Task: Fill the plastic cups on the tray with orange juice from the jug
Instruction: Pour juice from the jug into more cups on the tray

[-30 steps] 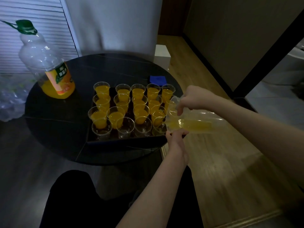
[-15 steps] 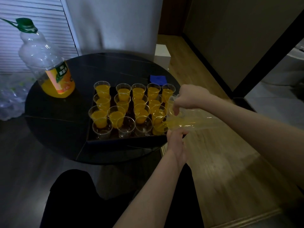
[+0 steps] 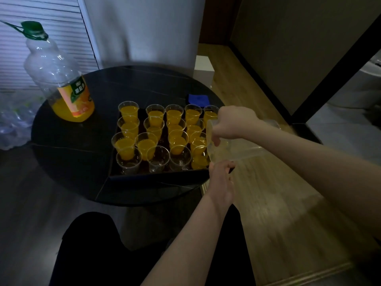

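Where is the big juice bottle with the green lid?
The big bottle stands on the far left of the round black table, left of the tray of cups.

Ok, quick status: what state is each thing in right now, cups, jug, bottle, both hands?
Filled cups: back three rows, juice in all.
Front-right cup: partly filled, under the jug's mouth.
Empty cups: three, front row.
Jug: tipped on its side, nearly drained.
Bottle: upright, capped, juice low.
Tray: on the table.
Right hand: grips the jug.
Left hand: grips the tray's front-right corner.

Bare tabletop [image 3: 78, 153] left of tray [image 3: 156, 176] — bottle [image 3: 59, 79] behind
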